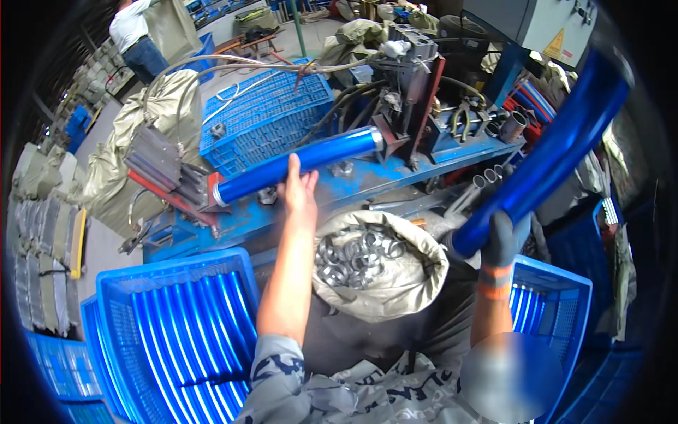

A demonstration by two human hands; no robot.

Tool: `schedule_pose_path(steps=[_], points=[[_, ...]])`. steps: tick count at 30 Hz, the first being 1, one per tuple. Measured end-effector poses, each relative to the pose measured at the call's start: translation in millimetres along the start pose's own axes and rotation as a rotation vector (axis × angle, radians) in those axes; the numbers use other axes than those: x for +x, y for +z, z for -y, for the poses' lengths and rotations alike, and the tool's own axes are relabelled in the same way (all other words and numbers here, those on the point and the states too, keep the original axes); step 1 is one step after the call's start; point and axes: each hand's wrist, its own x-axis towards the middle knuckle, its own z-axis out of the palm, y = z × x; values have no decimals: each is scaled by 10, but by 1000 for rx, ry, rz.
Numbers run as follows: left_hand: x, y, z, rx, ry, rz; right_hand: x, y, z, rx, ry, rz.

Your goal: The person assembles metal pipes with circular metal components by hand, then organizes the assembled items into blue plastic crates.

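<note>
A shiny blue metal tube (335, 150) lies between the two end fixtures of a blue bench machine, its ends close against them. My bare left hand (299, 189) is at the near side of its middle, thumb up across the tube and the other fingers partly hidden. In a grey glove with an orange cuff, my right hand (500, 237) is closed round the lower part of a second blue tube (547, 159), which slants up to the right. Between my forearms, an open cloth sack (417, 286) holds many small metal rings (360, 256).
Blue crates of blue tubes stand at my left (247, 272) and right (575, 283). The blue machine bench (395, 177) crosses ahead, with a blue basket (265, 113) behind it. Hoses and a grey control box (540, 28) are beyond. A person (134, 35) stands far left.
</note>
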Motion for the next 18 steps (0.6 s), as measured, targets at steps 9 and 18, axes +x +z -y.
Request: schedule_pose_path(steps=[9, 18], points=[[744, -207, 424, -14, -140, -162, -774, -884, -83, -36, 201, -26], [765, -498, 203, 50, -173, -66, -1052, -1183, 234, -177, 214, -163]])
